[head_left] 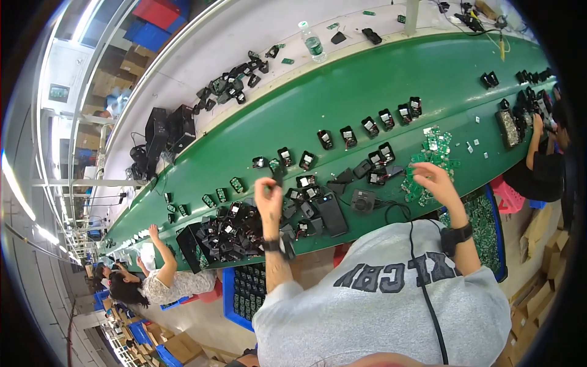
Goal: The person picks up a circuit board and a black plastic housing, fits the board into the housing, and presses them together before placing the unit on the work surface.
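My left hand (267, 197) is over the green work surface (379, 73), its fingers closed around the edge of a small black plastic housing (279, 176). A green circuit board (274, 164) shows just beyond those fingertips. Beside the hand lies a heap of black housings (235, 231) with boards and wires inside. My right hand (433, 181) hovers at the edge of a pile of green circuit boards (435, 147), fingers apart, with nothing visible in it. Between my hands are more filled housings (379, 156), a black box (332, 215) and a square dark grey device (362, 200).
Open housings (347, 136) stand in a row along the surface. A water bottle (312, 43) is on the white ledge beyond. Blue crates of boards (246, 296) sit below the near edge. A co-worker (177, 278) works at left, another (544, 153) at right. A black cable (428, 293) runs down my shirt.
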### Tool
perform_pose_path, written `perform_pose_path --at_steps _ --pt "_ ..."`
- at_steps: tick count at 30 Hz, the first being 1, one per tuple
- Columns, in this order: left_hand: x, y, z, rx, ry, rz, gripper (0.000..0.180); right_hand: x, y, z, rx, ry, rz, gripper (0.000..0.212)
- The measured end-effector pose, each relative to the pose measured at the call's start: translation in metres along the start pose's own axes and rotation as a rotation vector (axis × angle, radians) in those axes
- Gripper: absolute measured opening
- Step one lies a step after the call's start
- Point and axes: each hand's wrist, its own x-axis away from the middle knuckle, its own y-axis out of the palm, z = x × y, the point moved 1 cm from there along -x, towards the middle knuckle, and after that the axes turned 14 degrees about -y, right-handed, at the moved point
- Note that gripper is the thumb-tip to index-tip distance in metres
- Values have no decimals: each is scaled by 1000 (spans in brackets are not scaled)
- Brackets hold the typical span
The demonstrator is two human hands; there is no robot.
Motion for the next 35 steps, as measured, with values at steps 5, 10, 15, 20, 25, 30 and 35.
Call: perform_pose_path --at_steps 5,10,15,20,25,30,35 --pt "108 95 95 -138 191 -638 24 -25 65 -91 -319 -198 -330 38" --pt "128 140 98 373 110 -517 47 -10 66 -85 -93 -601 -112 15" --pt "146 169 51 883 -699 -661 50 6 70 -80 5 -723 29 20" --pt "151 169 74 855 -929 -836 53 14 55 -59 116 -821 -110 21" --pt "154 168 48 739 -839 -901 56 25 48 -38 -340 -155 -206 12" --pt "151 181 27 744 -792 -696 58 8 38 0 -477 11 -41 16" --pt "143 170 29 874 -804 -616 56 -20 -20 73 568 -212 34 16"
